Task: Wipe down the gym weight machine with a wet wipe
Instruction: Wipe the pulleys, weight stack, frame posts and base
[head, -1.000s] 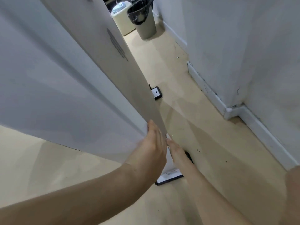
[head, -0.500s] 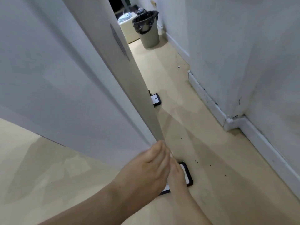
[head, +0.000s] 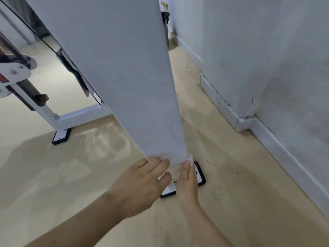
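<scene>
The gym weight machine's tall white panel (head: 124, 77) slopes down to a black-edged foot plate (head: 200, 177) on the floor. A thin white wet wipe (head: 175, 166) is wrapped round the panel's bottom end. My left hand (head: 142, 184) lies against the panel's left face, its straight fingers pressing the wipe. My right hand (head: 187, 180) presses flat along the panel's right edge, and a bit of wipe shows above its fingertips.
More of the machine's white frame (head: 58, 116), with a pulley bracket (head: 16, 72) and a second foot (head: 60, 137), stands to the left. A scuffed white wall with a baseboard (head: 277, 145) runs close on the right. A bin (head: 165, 16) peeks out behind the panel. The beige floor carries dark specks.
Both hands have slid down the panel to its bottom end. The view has swung left, so the frame and pulley show and the wipe is visible between my hands.
</scene>
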`<action>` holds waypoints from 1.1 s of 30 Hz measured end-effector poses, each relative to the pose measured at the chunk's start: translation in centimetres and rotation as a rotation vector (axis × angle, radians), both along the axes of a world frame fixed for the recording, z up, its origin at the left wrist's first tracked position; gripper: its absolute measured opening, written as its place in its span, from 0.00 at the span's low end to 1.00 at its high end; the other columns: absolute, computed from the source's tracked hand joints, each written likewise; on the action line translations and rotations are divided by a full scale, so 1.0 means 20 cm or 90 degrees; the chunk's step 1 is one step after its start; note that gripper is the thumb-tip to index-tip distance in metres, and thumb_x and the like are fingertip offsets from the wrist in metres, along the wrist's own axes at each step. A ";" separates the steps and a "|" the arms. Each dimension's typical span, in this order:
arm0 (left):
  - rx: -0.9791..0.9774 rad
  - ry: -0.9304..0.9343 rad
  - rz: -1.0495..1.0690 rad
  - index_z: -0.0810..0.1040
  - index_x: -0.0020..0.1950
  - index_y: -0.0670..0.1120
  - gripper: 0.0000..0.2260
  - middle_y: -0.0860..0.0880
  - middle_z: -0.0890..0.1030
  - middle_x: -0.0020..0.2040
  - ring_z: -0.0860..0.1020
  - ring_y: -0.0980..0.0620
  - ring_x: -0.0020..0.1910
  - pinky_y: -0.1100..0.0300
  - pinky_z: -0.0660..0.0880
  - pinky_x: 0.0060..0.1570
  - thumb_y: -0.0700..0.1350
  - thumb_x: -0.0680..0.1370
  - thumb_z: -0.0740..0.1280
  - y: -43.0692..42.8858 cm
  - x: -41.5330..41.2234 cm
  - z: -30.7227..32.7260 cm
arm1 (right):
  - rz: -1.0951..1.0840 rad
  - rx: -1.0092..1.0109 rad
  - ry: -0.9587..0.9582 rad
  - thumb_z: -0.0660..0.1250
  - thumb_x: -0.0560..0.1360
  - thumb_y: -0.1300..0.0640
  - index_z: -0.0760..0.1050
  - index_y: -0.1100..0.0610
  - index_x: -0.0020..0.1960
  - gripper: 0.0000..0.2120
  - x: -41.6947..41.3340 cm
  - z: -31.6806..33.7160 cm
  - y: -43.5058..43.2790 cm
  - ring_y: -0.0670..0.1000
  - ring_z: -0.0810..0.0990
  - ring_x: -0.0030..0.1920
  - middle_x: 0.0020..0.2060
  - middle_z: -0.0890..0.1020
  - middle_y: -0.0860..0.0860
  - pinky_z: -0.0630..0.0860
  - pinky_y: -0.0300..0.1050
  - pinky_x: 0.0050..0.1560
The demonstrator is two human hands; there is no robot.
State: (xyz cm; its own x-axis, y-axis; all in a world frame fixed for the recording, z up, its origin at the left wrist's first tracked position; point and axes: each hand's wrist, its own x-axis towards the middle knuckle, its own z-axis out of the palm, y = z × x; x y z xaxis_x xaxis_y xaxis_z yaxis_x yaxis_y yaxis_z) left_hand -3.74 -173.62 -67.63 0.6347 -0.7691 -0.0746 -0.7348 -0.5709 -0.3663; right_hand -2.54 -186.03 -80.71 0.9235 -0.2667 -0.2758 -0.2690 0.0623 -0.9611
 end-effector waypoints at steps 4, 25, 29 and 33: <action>-0.067 0.074 0.101 0.80 0.44 0.47 0.16 0.46 0.79 0.51 0.76 0.46 0.47 0.57 0.75 0.36 0.37 0.58 0.69 0.09 -0.05 -0.14 | 0.014 0.005 -0.028 0.61 0.78 0.52 0.38 0.50 0.79 0.40 -0.06 0.15 0.12 0.51 0.52 0.78 0.79 0.50 0.51 0.55 0.53 0.77; -0.424 0.385 0.360 0.67 0.73 0.53 0.28 0.54 0.74 0.66 0.74 0.51 0.58 0.61 0.70 0.54 0.35 0.75 0.59 0.00 -0.05 -0.47 | 0.104 -0.256 0.238 0.58 0.76 0.64 0.75 0.54 0.46 0.09 0.09 -0.35 0.08 0.57 0.61 0.74 0.70 0.69 0.57 0.68 0.56 0.68; -0.415 0.420 0.352 0.69 0.71 0.54 0.27 0.58 0.68 0.69 0.73 0.55 0.60 0.61 0.71 0.56 0.35 0.74 0.59 0.02 -0.09 -0.59 | 0.269 -0.486 0.320 0.57 0.80 0.57 0.66 0.54 0.73 0.21 0.08 -0.51 -0.04 0.53 0.43 0.79 0.79 0.51 0.49 0.55 0.57 0.74; -0.409 0.458 0.412 0.71 0.70 0.55 0.24 0.58 0.66 0.70 0.69 0.58 0.66 0.70 0.66 0.58 0.37 0.76 0.59 0.08 -0.14 -0.76 | 0.186 -0.557 0.093 0.64 0.71 0.62 0.77 0.55 0.59 0.16 0.04 -0.57 -0.14 0.57 0.70 0.68 0.63 0.76 0.54 0.72 0.53 0.62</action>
